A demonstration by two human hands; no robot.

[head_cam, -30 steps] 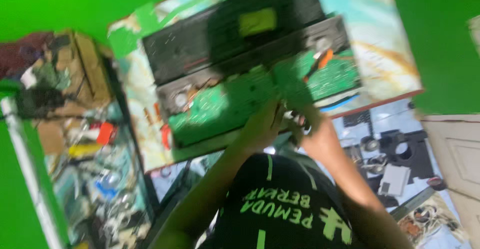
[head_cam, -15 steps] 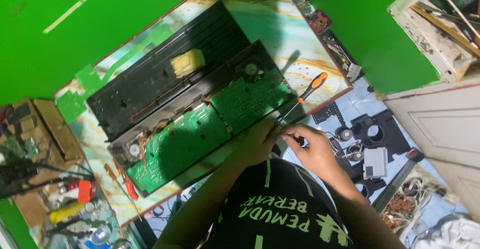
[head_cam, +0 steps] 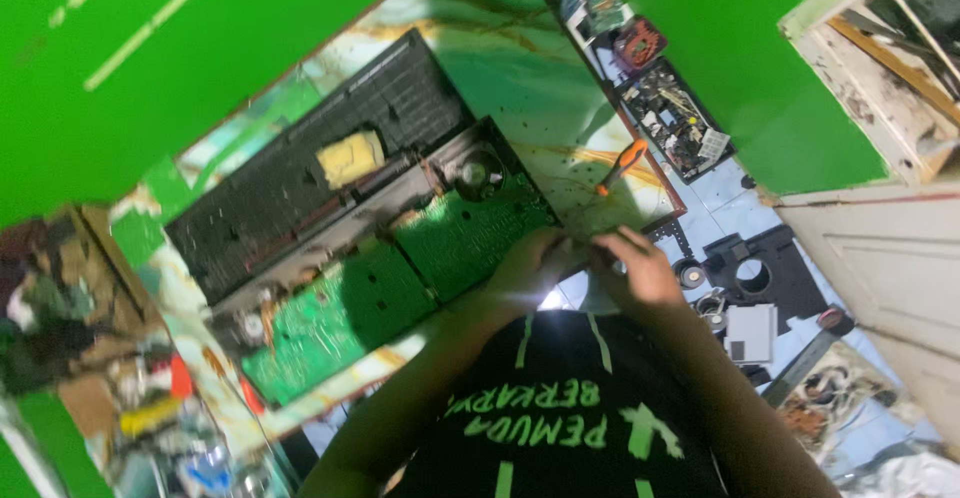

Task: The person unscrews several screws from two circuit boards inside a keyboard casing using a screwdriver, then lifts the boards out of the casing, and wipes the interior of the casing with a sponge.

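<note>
Your left hand [head_cam: 535, 263] and right hand [head_cam: 640, 268] meet at near edge of green board [head_cam: 460, 243], fingers bunched together, can't tell what they pinch. Screwdriver [head_cam: 620, 166] lies apart on table [head_cam: 500, 88].

Orange-handled screwdriver [head_cam: 621, 165] lies loose on the marbled worktop [head_cam: 500, 28], upper centre of the frame. Open circuit-board box [head_cam: 672, 123] upper right. Black plastic frame with a round hole [head_cam: 752, 270] on the blue floor, right (grey square part [head_cam: 751, 330] just below it). Blurred clutter [head_cam: 130, 398] lower left.
</note>
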